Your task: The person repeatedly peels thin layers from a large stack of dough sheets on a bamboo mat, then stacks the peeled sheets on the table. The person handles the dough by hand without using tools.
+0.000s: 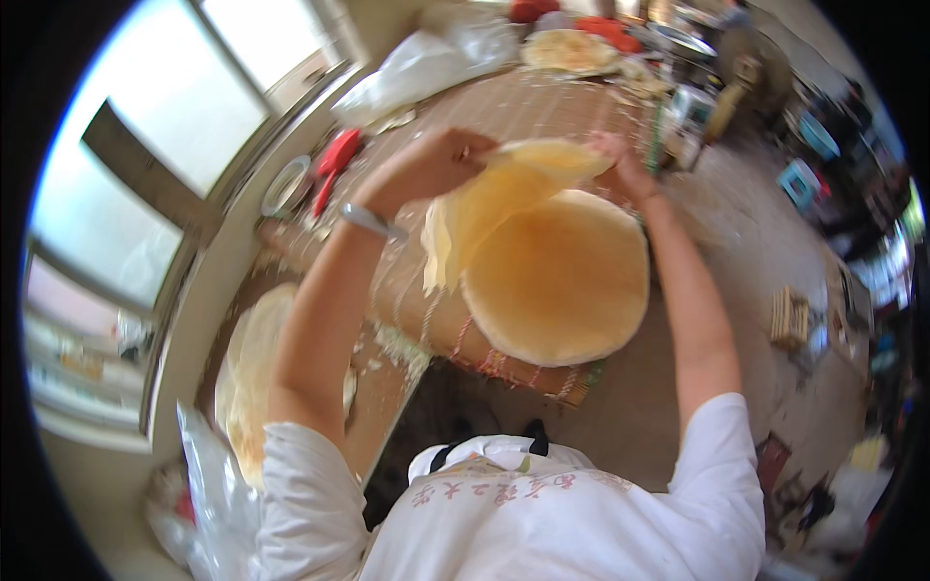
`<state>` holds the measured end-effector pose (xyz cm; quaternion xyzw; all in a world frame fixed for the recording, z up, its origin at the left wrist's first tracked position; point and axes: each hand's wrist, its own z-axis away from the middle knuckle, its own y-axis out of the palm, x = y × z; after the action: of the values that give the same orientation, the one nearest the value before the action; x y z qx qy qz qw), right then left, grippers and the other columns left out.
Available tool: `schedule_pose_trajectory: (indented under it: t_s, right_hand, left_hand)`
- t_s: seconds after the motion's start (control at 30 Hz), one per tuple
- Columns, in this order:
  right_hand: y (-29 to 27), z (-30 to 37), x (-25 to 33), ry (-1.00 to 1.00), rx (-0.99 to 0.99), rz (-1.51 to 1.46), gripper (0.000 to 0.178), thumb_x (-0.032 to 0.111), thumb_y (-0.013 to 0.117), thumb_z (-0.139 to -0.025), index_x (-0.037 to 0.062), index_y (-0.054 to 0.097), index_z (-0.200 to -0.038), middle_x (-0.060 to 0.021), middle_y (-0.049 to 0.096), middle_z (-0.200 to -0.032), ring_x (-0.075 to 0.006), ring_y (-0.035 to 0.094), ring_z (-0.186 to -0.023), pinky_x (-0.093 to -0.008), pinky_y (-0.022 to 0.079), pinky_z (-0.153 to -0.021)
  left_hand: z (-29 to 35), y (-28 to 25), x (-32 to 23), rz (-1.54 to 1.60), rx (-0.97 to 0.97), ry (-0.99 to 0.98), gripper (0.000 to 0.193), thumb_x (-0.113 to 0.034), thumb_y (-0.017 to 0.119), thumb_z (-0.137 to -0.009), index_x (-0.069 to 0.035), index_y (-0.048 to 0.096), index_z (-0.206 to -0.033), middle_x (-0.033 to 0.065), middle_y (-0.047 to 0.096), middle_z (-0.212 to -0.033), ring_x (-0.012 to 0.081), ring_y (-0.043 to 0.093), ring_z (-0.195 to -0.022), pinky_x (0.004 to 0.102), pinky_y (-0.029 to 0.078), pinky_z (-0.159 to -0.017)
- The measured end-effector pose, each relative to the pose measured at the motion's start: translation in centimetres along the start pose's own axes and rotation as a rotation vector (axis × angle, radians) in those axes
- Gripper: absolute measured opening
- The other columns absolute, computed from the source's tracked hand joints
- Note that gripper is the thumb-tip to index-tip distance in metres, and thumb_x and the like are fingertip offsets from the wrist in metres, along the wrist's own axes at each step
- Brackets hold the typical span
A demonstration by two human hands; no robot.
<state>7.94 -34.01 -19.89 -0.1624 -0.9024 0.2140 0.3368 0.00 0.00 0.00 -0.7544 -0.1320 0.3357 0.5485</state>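
Observation:
A round stack of thin, pale yellow flatbread sheets [562, 276] lies on a slatted mat [426, 300] at the near edge of the table. Above its far side I hold up one thin flatbread sheet [518, 179], which hangs in folds down the stack's left side. My left hand [455, 160], with a bangle on the wrist, has its fingers closed at the sheet's left part. At the right end, my right hand [620, 165] pinches the same sheet by its edge. Both hands are somewhat blurred.
On the left lies another pile of thin sheets [252, 368], with crumbs beside it. A red-handled tool [336, 165] and a roll of tape [287, 186] sit near the window. Farther off are a clear plastic bag [426, 68] and another flatbread stack [570, 50]. A wooden stool [790, 318] stands right.

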Motion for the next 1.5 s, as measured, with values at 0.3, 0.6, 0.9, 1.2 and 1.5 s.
schedule_pose_trajectory:
  t_s: [0.3, 0.6, 0.9, 1.2, 1.5]
  right_hand:
    - [6.6, -17.4, 26.4, 0.044, 0.296, -0.103, 0.021, 0.017, 0.071, -0.083, 0.0023, 0.066, -0.097, 0.0013, 0.066, -0.082, -0.0049, 0.059, -0.074, -0.0212, 0.048, -0.065]
    - [28.6, -21.1, 35.2, 0.004, 0.684, -0.095, 0.02, 0.018, 0.071, -0.078, 0.0006, 0.062, -0.083, -0.0014, 0.058, -0.064, -0.0058, 0.052, -0.062, -0.0279, 0.044, -0.057]
    - [55.8, -22.5, 47.3, -0.488, 0.355, 0.027, 0.014, 0.017, 0.063, -0.081, 0.0094, 0.066, -0.092, -0.0143, 0.066, -0.079, -0.03, 0.065, -0.073, -0.0387, 0.05, -0.066]
    - [69.3, -12.8, 49.6, -0.592, 0.51, -0.279, 0.015, 0.005, 0.057, -0.074, 0.008, 0.065, -0.087, -0.0118, 0.064, -0.083, -0.0312, 0.063, -0.08, -0.0425, 0.051, -0.069]
    - [55.3, 0.5, 42.5, -0.287, 1.297, -0.18, 0.028, 0.014, 0.063, -0.08, 0.0079, 0.064, -0.107, -0.0127, 0.065, -0.096, -0.0311, 0.061, -0.094, -0.0429, 0.048, -0.083]
  left_hand:
    - [22.4, -16.2, 2.3, 0.299, -0.267, -0.235, 0.021, -0.006, 0.058, -0.091, 0.002, 0.064, -0.109, -0.0008, 0.065, -0.087, 0.0043, 0.055, -0.078, 0.0211, 0.047, -0.07]
    - [43.4, -16.3, 15.1, 0.053, -0.138, -0.627, 0.019, -0.009, 0.066, -0.085, 0.002, 0.065, -0.1, -0.0026, 0.058, -0.07, 0.0068, 0.05, -0.065, 0.0253, 0.045, -0.063]
    - [65.1, -18.8, 25.5, -0.018, -0.652, -1.098, 0.02, -0.009, 0.064, -0.08, 0.002, 0.067, -0.097, 0.0126, 0.064, -0.074, 0.0145, 0.06, -0.07, 0.0295, 0.05, -0.065]
    - [82.9, -5.1, 27.5, -0.537, -0.732, -1.103, 0.021, 0.003, 0.056, -0.081, -0.005, 0.067, -0.097, 0.0171, 0.065, -0.092, 0.0307, 0.062, -0.08, 0.0353, 0.049, -0.071]
    - [76.0, 12.1, 26.6, 0.234, -0.064, -1.304, 0.027, -0.013, 0.064, -0.079, -0.006, 0.068, -0.105, 0.0158, 0.069, -0.092, 0.0288, 0.067, -0.085, 0.0361, 0.052, -0.077]
